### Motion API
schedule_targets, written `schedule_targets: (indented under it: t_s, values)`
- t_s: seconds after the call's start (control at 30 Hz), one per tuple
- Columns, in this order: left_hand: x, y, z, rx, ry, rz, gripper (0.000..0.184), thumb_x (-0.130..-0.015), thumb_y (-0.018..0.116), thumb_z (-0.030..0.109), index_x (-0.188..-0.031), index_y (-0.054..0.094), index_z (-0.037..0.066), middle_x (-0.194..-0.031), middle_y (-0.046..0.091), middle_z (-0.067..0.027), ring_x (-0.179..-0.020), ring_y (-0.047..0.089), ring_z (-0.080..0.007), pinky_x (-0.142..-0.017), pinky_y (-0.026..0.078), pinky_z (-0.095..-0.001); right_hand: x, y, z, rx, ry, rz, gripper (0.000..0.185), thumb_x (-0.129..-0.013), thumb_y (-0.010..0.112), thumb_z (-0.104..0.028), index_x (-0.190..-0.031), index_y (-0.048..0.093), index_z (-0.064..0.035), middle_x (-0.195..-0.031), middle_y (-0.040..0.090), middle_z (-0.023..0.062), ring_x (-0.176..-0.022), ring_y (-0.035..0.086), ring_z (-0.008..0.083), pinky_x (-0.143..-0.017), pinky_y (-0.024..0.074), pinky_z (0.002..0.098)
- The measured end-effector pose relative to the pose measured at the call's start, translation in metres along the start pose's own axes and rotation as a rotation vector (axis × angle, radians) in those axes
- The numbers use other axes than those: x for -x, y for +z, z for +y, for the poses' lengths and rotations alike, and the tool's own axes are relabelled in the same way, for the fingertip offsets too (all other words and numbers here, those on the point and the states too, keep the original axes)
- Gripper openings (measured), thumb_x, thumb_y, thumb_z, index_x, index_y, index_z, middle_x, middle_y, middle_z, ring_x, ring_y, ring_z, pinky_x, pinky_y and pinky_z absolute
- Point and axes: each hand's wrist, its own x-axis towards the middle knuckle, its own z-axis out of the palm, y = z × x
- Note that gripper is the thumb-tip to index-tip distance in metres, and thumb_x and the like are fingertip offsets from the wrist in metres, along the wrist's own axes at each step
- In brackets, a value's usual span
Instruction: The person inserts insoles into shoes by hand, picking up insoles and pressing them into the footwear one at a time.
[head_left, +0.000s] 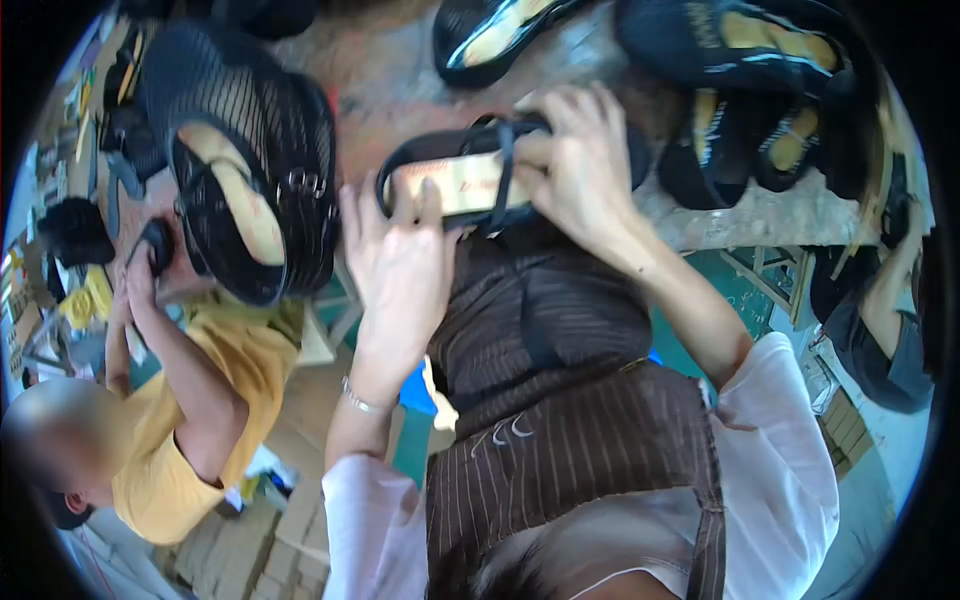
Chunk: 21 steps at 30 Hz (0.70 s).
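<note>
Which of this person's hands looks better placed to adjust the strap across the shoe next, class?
Probably the right hand: its fingers are close beside the strap, while the left hand is farther off, with fingers on the pale insole.

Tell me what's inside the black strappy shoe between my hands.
Inside the black strappy shoe is a pale cream insole bearing reddish print. Your left hand, right hand and a narrow black strap cover parts of the inside; anything beneath the insole is hidden.
</note>
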Motion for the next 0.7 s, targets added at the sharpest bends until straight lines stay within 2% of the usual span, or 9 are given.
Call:
schedule_targets:
  t_s: [0.13,0.23,0.33,0.37,0.4,0.47,0.53,0.63,0.7]
  values:
    - [0.008,-0.024,0.01,-0.075,0.048,0.128,0.035,-0.079,0.078,0.022,-0.108,0.071,0.003,-0.121,0.062,-0.0171,-0.139,0.044,-0.0413,-0.119,0.013,-0.0708,0.017,-0.068,-0.011,-0.467,-0.103,0.092,0.017,-0.073,0.076,-0.007,-0.09,0.078,-0.005,-0.116,0.067,0.0124,-0.115,0.062,0.0316,-0.099,0.0499,0.048]
    - [0.002,-0.006,-0.005,-0.134,0.193,0.077,0.021,-0.075,0.076,0.015,-0.091,0.07,0.004,-0.097,0.065,-0.0116,-0.119,0.057,-0.0327,-0.121,0.018,-0.0666,0.042,-0.166,-0.011,-0.408,-0.222,0.275,0.017,-0.079,0.072,-0.001,-0.094,0.077,-0.0026,-0.1,0.072,0.0125,-0.091,0.071,0.0269,-0.081,0.0576,0.0374]
    - [-0.017,-0.008,-0.028,-0.093,0.386,0.022,0.011,-0.071,0.074,0.012,-0.08,0.069,0.007,-0.077,0.063,-0.0063,-0.091,0.061,-0.0272,-0.114,0.036,-0.0575,0.055,-0.229,0.011,-0.03,0.146,0.704,0.018,-0.089,0.069,-0.001,-0.105,0.077,-0.0009,-0.091,0.074,0.0108,-0.079,0.07,0.0172,-0.075,0.0547,0.0285]
    - [-0.021,-0.036,-0.024,0.061,0.419,0.004,0.012,-0.07,0.076,0.009,-0.08,0.071,0.008,-0.075,0.062,-0.0069,-0.086,0.061,-0.028,-0.096,0.05,-0.047,0.052,-0.243,0.026,0.08,0.315,0.843,0.019,-0.093,0.068,-0.003,-0.11,0.076,0.0007,-0.091,0.074,0.0104,-0.078,0.068,0.0131,-0.073,0.0529,0.0257]
    - [-0.022,-0.076,-0.007,0.169,0.344,-0.05,0.016,-0.067,0.078,0.007,-0.082,0.071,0.005,-0.077,0.063,-0.008,-0.078,0.061,-0.0288,-0.075,0.051,-0.041,0.038,-0.261,0.052,-0.038,0.373,0.842,0.021,-0.094,0.067,-0.006,-0.113,0.074,0.003,-0.089,0.074,0.0098,-0.079,0.068,0.0108,-0.071,0.0516,0.0247]
    - [-0.015,-0.128,-0.009,0.265,0.296,0.031,0.024,-0.065,0.08,0.004,-0.087,0.071,0.001,-0.078,0.063,-0.0108,-0.071,0.061,-0.0306,-0.067,0.048,-0.0388,0.026,-0.278,0.104,-0.051,0.461,0.639,0.027,-0.096,0.065,-0.016,-0.115,0.074,0.0005,-0.09,0.076,0.0098,-0.082,0.069,0.0102,-0.074,0.0534,0.0261]
    - [0.001,-0.161,-0.029,0.258,0.195,0.178,0.027,-0.073,0.081,0.001,-0.097,0.071,-0.003,-0.083,0.067,-0.0156,-0.078,0.064,-0.0319,-0.072,0.05,-0.0411,-0.007,-0.281,0.136,0.119,0.438,0.543,0.034,-0.094,0.069,-0.029,-0.112,0.075,0.0003,-0.096,0.077,0.0179,-0.091,0.076,0.0237,-0.08,0.0567,0.0326]
    - [0.012,-0.116,-0.107,0.08,-0.056,0.731,0.033,-0.087,0.082,0.012,-0.112,0.068,-0.005,-0.088,0.071,-0.0122,-0.071,0.064,-0.031,-0.073,0.052,-0.0424,-0.069,-0.277,0.148,0.359,0.558,0.357,0.064,-0.094,0.06,-0.061,-0.118,0.074,-0.0037,-0.107,0.076,0.0176,-0.101,0.073,0.0328,-0.092,0.0545,0.0404]
    - [0.005,-0.116,-0.105,-0.034,-0.088,0.629,0.024,-0.094,0.074,0.02,-0.091,0.068,-0.003,-0.08,0.069,-0.02,-0.063,0.064,-0.0351,-0.064,0.051,-0.045,-0.102,-0.273,0.151,0.431,0.618,0.23,0.078,-0.082,0.064,-0.074,-0.119,0.075,-0.0068,-0.11,0.075,0.0197,-0.107,0.071,0.0365,-0.097,0.0533,0.0453]
